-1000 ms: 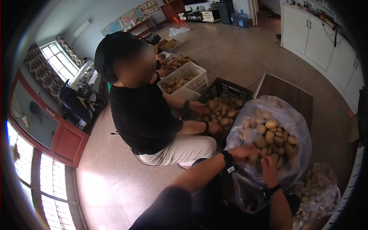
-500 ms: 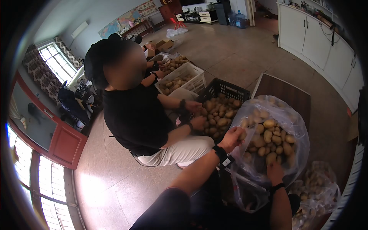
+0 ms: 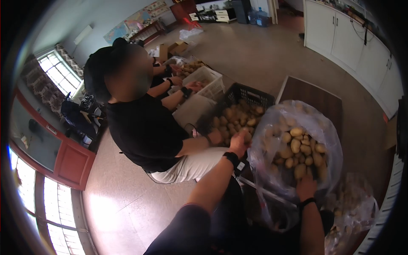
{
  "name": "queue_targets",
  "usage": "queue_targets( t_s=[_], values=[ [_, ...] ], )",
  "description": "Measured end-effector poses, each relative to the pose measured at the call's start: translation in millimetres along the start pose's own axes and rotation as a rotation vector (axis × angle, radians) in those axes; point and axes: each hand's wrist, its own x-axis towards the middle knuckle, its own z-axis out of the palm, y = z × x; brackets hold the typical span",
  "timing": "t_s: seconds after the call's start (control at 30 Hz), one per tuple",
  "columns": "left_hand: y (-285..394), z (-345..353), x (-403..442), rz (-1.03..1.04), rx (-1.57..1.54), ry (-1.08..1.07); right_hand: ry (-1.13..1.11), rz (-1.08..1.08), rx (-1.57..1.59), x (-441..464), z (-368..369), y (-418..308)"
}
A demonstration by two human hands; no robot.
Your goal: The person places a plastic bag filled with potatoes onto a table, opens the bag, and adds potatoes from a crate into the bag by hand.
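Note:
My left hand [image 3: 240, 143] is closed around a potato [image 3: 247, 137], above the near right side of a black plastic crate [image 3: 251, 95] filled with potatoes. In front of me, a large clear plastic bag [image 3: 264, 121] stands with its mouth spread wide, and a heap of potatoes [image 3: 305, 148] lies inside. My right hand [image 3: 307, 188] reaches over the bag's near edge, its fingers stretched against the nearest potatoes; the fingertips are partly hidden among them. A wristband sits on each of my wrists.
A seated person in black [image 3: 140, 131] works close on my left, one hand at the black crate. Beyond stands a white crate [image 3: 216, 83] with other hands over it. Another clear bag of potatoes [image 3: 350, 204] lies at my right. Behind the open bag is a dark board [image 3: 312, 93].
My left hand has moved left with the potato, from the bag's rim to over the black crate. My right hand has shifted slightly right. The seated person's far hand has moved toward the white crate.

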Motion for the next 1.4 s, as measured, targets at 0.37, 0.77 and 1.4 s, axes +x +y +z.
queue_targets(
  t_s=[0.37,0.77,1.4],
  values=[
    [-7,-45,18,0.261,0.635,0.189,-0.214,0.201,0.041,5,-30,-5],
    [-7,-65,45,0.031,-0.085,0.167,-0.299,0.276,0.03,9,-31,13],
    [2,-17,26,-0.047,-0.074,0.291,-0.405,0.29,0.303,-6,2,-3]
  ],
)
